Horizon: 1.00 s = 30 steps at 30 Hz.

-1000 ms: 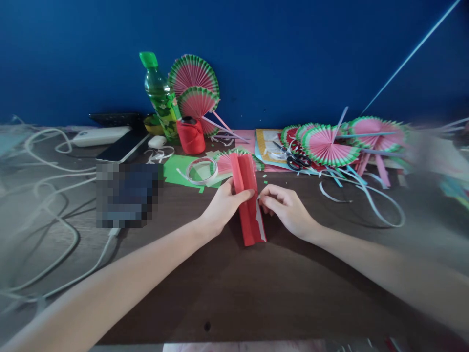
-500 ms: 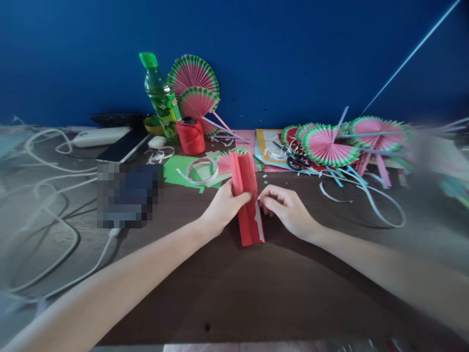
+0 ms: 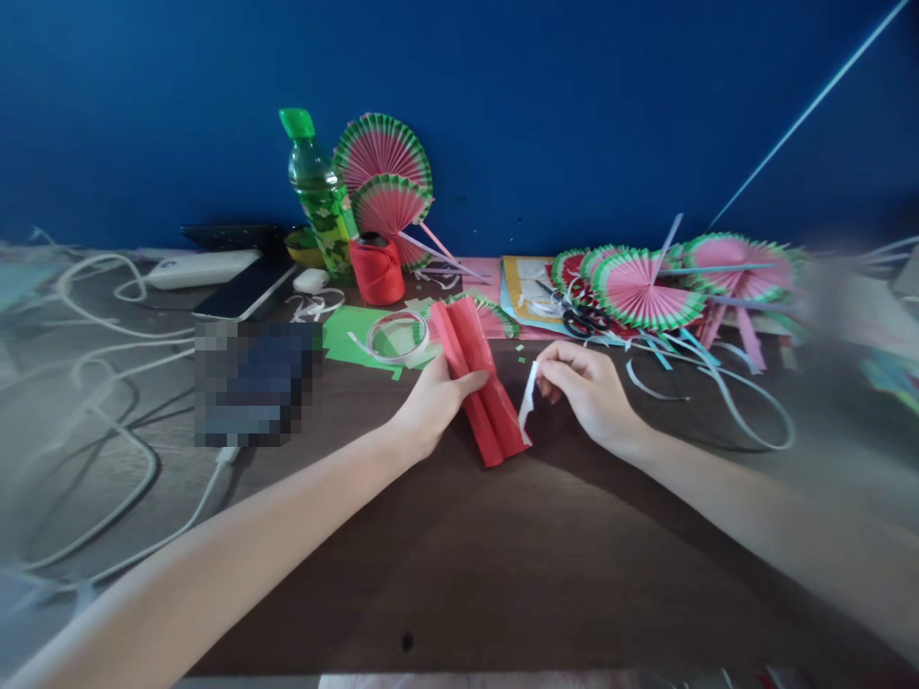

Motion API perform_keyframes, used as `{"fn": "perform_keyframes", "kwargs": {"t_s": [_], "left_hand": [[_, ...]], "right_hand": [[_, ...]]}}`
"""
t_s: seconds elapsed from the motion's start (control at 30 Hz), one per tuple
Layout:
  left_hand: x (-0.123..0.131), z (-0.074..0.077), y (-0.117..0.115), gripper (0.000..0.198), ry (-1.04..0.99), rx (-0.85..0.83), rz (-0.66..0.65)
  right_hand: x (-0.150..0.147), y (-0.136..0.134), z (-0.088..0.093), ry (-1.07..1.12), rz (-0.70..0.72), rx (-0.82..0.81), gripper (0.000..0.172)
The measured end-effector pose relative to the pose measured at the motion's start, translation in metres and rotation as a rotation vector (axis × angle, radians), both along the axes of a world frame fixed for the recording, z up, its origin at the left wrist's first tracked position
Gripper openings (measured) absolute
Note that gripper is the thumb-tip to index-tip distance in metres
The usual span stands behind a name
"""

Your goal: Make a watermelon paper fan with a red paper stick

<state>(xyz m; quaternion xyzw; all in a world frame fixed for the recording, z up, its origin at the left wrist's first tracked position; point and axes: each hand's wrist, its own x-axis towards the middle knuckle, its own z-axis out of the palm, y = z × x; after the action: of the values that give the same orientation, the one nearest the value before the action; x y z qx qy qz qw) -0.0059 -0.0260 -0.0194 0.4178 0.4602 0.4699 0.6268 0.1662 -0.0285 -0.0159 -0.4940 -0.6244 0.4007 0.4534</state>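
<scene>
A pleated strip of red paper point(image 3: 480, 383) lies on the dark wooden table point(image 3: 459, 565), tilted with its far end to the left. My left hand point(image 3: 435, 407) pinches it from the left side, thumb on top. My right hand point(image 3: 585, 388) is closed on a thin white tape-backing strip point(image 3: 527, 400) that rises from the paper's lower right edge. A roll of clear tape point(image 3: 396, 335) sits on green paper point(image 3: 351, 337) just behind my left hand.
Finished pink-and-green paper fans point(image 3: 646, 287) lie at the back right beside black scissors point(image 3: 581, 316). Two more fans point(image 3: 384, 177), a green bottle point(image 3: 320, 196) and red ribbon spool point(image 3: 377, 268) stand by the blue wall. White cables point(image 3: 107, 383) and phones point(image 3: 244, 287) lie left.
My right hand has pulled the white strip up and to the right, away from the red paper. The red paper has turned, its far end swinging left.
</scene>
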Motion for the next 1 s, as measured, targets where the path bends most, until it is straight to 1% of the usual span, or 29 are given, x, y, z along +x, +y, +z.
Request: {"fn": "perform_keyframes", "kwargs": {"t_s": [0.17, 0.23, 0.27, 0.33, 0.4, 0.43, 0.5, 0.53, 0.6, 0.63, 0.67, 0.73, 0.83, 0.93, 0.97, 1.0], "left_hand": [[-0.002, 0.0, 0.001, 0.024, -0.034, -0.008, 0.012], [-0.003, 0.0, 0.001, 0.024, -0.006, 0.013, -0.025], [-0.004, 0.001, 0.002, 0.024, 0.024, 0.029, -0.053], [-0.006, 0.003, 0.003, 0.025, 0.133, 0.054, -0.123], [-0.008, 0.007, 0.005, 0.028, 0.308, 0.085, -0.197], [-0.009, 0.009, 0.006, 0.03, 0.413, 0.123, -0.235], [-0.013, 0.014, 0.008, 0.031, 0.619, 0.274, -0.307], [-0.015, 0.017, 0.01, 0.03, 0.711, 0.375, -0.342], [-0.019, 0.023, 0.012, 0.033, 0.85, 0.524, -0.413], [-0.021, 0.025, 0.013, 0.036, 0.911, 0.561, -0.438], [-0.023, 0.028, 0.014, 0.038, 0.967, 0.579, -0.464], [-0.026, 0.033, 0.015, 0.031, 1.064, 0.609, -0.511], [-0.027, 0.037, 0.015, 0.02, 1.159, 0.669, -0.584], [-0.025, 0.036, 0.015, 0.021, 1.216, 0.749, -0.601], [-0.024, 0.035, 0.015, 0.021, 1.226, 0.776, -0.604], [-0.023, 0.034, 0.014, 0.021, 1.231, 0.796, -0.608]], "right_hand": [[0.016, 0.021, 0.003, 0.143, -0.129, 0.053, 0.013], [0.026, 0.032, 0.008, 0.14, -0.169, 0.042, 0.014], [0.033, 0.037, 0.011, 0.094, -0.153, 0.025, 0.016], [0.048, 0.048, 0.019, -0.099, -0.149, 0.001, 0.018], [0.064, 0.057, 0.026, -0.428, -0.16, 0.004, 0.017], [0.072, 0.062, 0.029, -0.562, -0.161, -0.043, 0.016], [0.086, 0.068, 0.032, -0.754, -0.12, -0.187, 0.019], [0.091, 0.071, 0.033, -0.839, -0.138, -0.211, 0.021], [0.099, 0.073, 0.034, -0.957, -0.185, -0.144, 0.013], [0.101, 0.073, 0.034, -0.994, -0.206, -0.087, 0.008], [0.102, 0.072, 0.035, -1.023, -0.218, -0.036, 0.008], [0.102, 0.07, 0.036, -1.08, -0.23, 0.01, 0.013], [0.1, 0.068, 0.039, -1.147, -0.239, 0.002, 0.024], [0.092, 0.066, 0.041, -1.095, -0.224, 0.057, 0.023], [0.087, 0.064, 0.042, -1.047, -0.198, 0.096, 0.021], [0.081, 0.06, 0.043, -0.978, -0.14, 0.147, 0.019]]}}
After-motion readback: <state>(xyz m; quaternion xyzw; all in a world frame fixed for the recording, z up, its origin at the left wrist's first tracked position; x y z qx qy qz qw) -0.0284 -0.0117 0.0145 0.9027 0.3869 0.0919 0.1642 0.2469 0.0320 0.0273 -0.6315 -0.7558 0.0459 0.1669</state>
